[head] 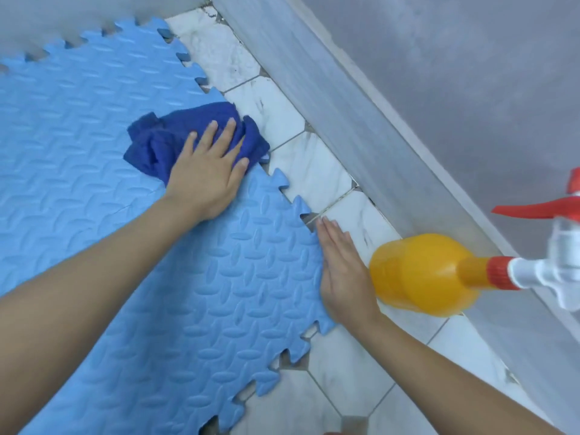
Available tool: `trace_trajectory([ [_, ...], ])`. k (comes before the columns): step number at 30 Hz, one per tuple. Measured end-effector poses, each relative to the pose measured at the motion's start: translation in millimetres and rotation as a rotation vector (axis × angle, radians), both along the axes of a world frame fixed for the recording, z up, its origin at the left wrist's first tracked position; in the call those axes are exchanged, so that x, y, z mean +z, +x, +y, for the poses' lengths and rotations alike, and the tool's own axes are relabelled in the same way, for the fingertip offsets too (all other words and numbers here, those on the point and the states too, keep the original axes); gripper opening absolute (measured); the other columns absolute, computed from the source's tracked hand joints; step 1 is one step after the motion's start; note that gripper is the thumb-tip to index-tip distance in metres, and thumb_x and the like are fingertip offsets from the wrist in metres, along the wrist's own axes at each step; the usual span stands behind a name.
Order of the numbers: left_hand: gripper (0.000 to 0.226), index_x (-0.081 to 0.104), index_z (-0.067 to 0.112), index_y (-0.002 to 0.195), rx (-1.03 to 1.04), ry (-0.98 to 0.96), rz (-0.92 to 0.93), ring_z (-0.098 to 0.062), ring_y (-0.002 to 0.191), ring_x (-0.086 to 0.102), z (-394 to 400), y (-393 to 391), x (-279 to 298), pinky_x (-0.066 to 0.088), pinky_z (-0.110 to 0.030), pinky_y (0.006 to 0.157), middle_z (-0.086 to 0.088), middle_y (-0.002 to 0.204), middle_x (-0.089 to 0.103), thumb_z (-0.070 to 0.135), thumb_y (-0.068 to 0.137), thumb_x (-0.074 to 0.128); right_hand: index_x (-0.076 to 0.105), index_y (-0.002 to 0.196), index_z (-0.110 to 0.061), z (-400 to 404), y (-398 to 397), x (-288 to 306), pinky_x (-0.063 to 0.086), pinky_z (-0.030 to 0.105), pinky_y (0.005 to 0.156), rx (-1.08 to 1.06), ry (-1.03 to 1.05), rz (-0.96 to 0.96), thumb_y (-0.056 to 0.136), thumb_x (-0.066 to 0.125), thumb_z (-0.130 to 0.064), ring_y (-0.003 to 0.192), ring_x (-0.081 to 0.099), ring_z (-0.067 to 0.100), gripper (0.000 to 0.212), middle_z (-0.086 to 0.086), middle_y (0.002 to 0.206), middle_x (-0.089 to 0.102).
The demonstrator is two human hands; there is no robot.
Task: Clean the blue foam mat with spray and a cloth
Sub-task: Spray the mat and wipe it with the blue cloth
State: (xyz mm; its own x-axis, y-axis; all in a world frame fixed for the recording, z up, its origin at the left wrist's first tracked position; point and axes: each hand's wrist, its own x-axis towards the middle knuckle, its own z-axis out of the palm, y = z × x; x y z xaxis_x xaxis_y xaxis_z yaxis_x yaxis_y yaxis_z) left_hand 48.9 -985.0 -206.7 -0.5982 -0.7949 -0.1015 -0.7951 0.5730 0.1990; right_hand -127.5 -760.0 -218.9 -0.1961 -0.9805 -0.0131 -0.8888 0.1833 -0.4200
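Note:
The blue foam mat (94, 158), embossed and with jigsaw edges, covers the floor on the left. A crumpled dark blue cloth (157, 136) lies on it near its right edge. My left hand (208, 171) presses flat on the cloth, fingers spread over it. My right hand (342, 271) rests flat, fingers together, along the mat's toothed edge, half on the white tile. An orange spray bottle (420, 274) with a white and red trigger head stands on the tile just right of that hand, apart from it.
White marble-look floor tiles (314, 171) run in a strip between the mat and a grey skirting board (361, 120) below a grey wall. A blurred pale shape sits over the mat's far left corner.

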Motion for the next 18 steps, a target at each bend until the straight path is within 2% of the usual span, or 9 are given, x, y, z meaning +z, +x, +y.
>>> trace_trajectory([
  [3,0.058,0.039,0.016,0.145,-0.222,-0.056,0.011,-0.033,0.142,0.029,71,19,5,0.022,-0.049,0.113,-0.007,0.156,0.028,0.04,0.098,0.019,0.031,0.15,-0.005,1,0,-1,0.02,0.041,0.12,0.003,-0.011,-0.01,0.085,0.033,0.007,0.147,0.024,0.018,0.066,0.007,0.157,0.033],
  [6,0.054,0.036,0.022,0.148,-0.432,0.015,0.048,-0.029,0.143,0.029,163,54,10,0.023,-0.047,0.112,-0.003,0.157,0.028,0.042,0.098,0.026,0.032,0.15,-0.005,1,-1,-1,0.02,0.04,0.121,0.002,-0.029,-0.021,0.087,0.031,0.006,0.147,0.025,0.018,0.064,0.007,0.156,0.034],
  [8,0.055,0.033,0.023,0.149,-0.504,0.056,0.053,-0.027,0.144,0.026,196,68,11,0.023,-0.047,0.111,-0.002,0.158,0.026,0.043,0.098,0.03,0.031,0.151,-0.006,2,0,-1,0.019,0.039,0.121,0.003,-0.03,-0.027,0.088,0.033,0.009,0.147,0.024,0.017,0.064,0.007,0.157,0.034],
  [10,0.054,0.033,0.024,0.149,-0.476,0.032,0.068,-0.026,0.143,0.029,190,61,6,0.023,-0.046,0.111,-0.002,0.157,0.027,0.043,0.098,0.029,0.031,0.15,-0.007,2,0,1,0.017,0.036,0.122,0.013,-0.034,-0.047,0.091,0.034,0.007,0.147,0.024,0.015,0.061,0.005,0.156,0.034],
  [12,0.054,0.037,0.023,0.147,-0.354,-0.007,0.035,-0.027,0.14,0.034,162,40,0,0.023,-0.046,0.112,-0.004,0.156,0.031,0.042,0.098,0.027,0.032,0.15,-0.009,2,-1,2,0.016,0.033,0.122,0.016,-0.04,-0.079,0.097,0.03,-0.002,0.147,0.025,0.015,0.054,0.002,0.155,0.034],
  [15,0.057,0.038,0.022,0.146,-0.164,0.016,-0.004,-0.032,0.14,0.034,115,10,2,0.022,-0.05,0.112,-0.006,0.154,0.033,0.043,0.096,0.021,0.032,0.15,-0.01,3,-2,4,0.02,0.038,0.121,0.017,-0.032,-0.096,0.098,0.027,-0.008,0.147,0.025,0.016,0.053,-0.005,0.154,0.032],
  [18,0.059,0.033,0.024,0.148,-0.173,-0.009,-0.025,-0.033,0.143,0.026,107,-1,3,0.017,-0.051,0.115,-0.005,0.157,0.028,0.046,0.096,0.014,0.031,0.151,-0.01,1,-4,5,0.022,0.041,0.12,0.026,-0.018,-0.117,0.095,0.027,-0.003,0.148,0.022,0.016,0.056,-0.005,0.155,0.031],
])
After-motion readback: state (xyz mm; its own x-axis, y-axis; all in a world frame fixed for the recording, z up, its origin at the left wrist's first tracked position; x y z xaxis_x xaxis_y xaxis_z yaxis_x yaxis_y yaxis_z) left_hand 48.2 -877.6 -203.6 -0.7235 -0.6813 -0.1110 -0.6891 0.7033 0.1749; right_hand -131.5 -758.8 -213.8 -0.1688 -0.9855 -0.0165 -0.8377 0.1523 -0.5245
